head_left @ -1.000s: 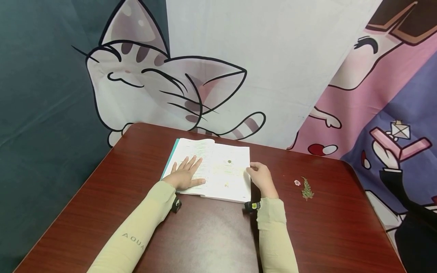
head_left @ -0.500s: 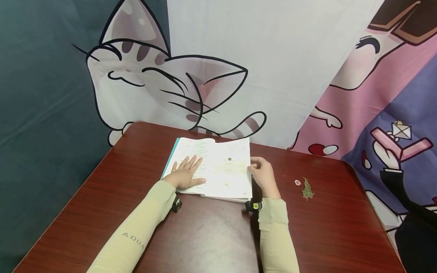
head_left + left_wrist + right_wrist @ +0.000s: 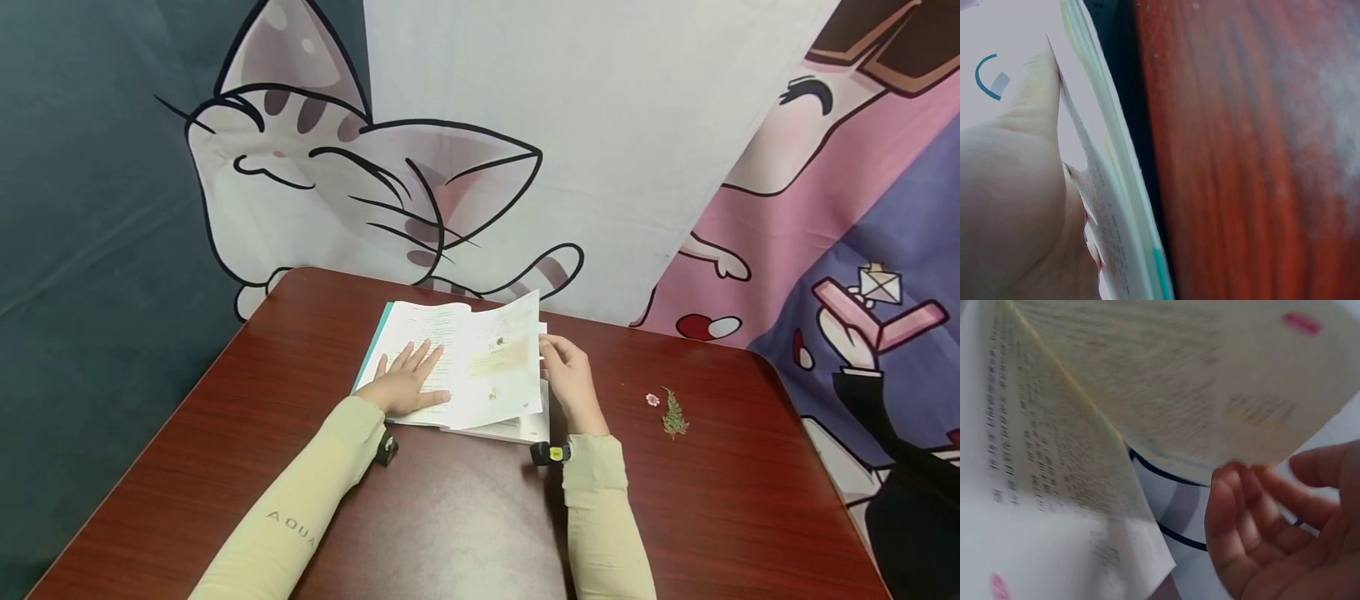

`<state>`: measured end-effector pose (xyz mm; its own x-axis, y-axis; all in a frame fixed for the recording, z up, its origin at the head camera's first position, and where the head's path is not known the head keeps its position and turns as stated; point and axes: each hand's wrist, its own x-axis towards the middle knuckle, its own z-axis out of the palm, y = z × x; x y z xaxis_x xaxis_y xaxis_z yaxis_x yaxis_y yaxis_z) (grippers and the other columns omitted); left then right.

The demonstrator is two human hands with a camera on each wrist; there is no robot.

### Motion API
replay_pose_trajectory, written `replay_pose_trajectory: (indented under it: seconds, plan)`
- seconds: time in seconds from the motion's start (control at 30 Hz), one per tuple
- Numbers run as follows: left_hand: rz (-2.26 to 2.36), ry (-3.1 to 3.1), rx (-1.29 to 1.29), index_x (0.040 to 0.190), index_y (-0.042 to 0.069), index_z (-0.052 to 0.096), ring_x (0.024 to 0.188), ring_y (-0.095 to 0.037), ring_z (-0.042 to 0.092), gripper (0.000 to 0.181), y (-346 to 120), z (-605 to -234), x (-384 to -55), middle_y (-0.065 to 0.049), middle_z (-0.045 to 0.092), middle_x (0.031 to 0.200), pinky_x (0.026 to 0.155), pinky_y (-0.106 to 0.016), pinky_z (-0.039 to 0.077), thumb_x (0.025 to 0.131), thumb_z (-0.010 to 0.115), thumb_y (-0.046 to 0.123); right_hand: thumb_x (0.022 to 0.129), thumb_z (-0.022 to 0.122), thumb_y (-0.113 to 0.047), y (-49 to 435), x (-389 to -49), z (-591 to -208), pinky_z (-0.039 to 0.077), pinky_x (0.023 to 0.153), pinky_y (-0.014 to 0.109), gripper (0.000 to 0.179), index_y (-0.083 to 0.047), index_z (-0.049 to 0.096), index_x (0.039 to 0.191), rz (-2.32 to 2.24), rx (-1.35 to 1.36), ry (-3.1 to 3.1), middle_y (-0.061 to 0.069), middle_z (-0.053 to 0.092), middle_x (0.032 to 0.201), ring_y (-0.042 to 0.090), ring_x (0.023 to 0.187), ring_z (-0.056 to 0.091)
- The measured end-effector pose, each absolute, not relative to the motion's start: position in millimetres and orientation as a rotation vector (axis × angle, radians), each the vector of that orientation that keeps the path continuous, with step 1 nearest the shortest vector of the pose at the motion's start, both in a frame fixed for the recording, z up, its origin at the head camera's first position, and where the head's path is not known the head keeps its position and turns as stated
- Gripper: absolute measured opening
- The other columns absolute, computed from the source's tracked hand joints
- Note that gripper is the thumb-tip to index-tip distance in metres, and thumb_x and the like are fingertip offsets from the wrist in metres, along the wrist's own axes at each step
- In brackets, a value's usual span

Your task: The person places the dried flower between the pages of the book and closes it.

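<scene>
Right wrist view alone shows pink marks [image 3: 1302,323] on book pages [image 3: 1147,375].

Head view: bright, even light, pale glare on the tabletop [image 3: 457,525] at six o'clock; left wrist: soft focus, whitish glare at three o'clock; right wrist: dim, page [image 3: 1166,381] at twelve o'clock blurred.

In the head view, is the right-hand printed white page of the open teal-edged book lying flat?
No, the printed white page is tilted up from the open teal-edged book, exposing pages beneath its lower edge.
</scene>
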<state>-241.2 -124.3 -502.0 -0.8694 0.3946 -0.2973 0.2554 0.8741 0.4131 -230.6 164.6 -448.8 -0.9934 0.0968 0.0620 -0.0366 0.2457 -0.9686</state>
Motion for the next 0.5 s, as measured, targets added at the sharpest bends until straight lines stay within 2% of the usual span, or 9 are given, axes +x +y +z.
replay_pose_trajectory:
  seconds: [0.13,0.23,0.37,0.5]
  plan:
    - [0.507,2.665,0.479,0.164,0.026,-0.003,0.155,-0.034,-0.011,0.095,-125,-503,-242,-0.003,-0.011,0.170,0.116,-0.067,-0.010,0.095,0.041,0.075,0.107,0.048,-0.014,153,-232,-453,0.058,0.075,0.025,0.032,0.003,0.065,0.129,1.964,0.103,-2.355,0.023,0.069,0.115,0.012,0.084,0.068]
    - [0.509,2.661,0.482,0.164,0.026,-0.004,0.155,-0.034,-0.012,0.096,-125,-502,-242,-0.003,-0.011,0.170,0.116,-0.067,-0.011,0.095,0.041,0.075,0.108,0.048,-0.014,145,-232,-458,0.056,0.071,0.024,0.032,0.003,0.066,0.129,1.950,0.185,-2.390,0.019,0.070,0.107,0.009,0.080,0.065]
    - [0.520,2.652,0.481,0.164,0.025,-0.004,0.155,-0.034,-0.012,0.097,-125,-499,-240,-0.004,-0.011,0.170,0.116,-0.067,-0.011,0.095,0.042,0.075,0.107,0.052,-0.019,138,-230,-466,0.052,0.074,0.026,0.033,0.001,0.065,0.128,1.960,0.301,-2.450,0.018,0.070,0.106,0.013,0.085,0.062]
    - [0.525,2.641,0.478,0.164,0.025,-0.004,0.155,-0.034,-0.012,0.097,-124,-497,-240,-0.004,-0.011,0.170,0.116,-0.067,-0.011,0.095,0.042,0.075,0.105,0.056,-0.020,129,-228,-470,0.053,0.079,0.031,0.034,0.000,0.063,0.131,1.981,0.398,-2.500,0.020,0.067,0.116,0.019,0.093,0.064]
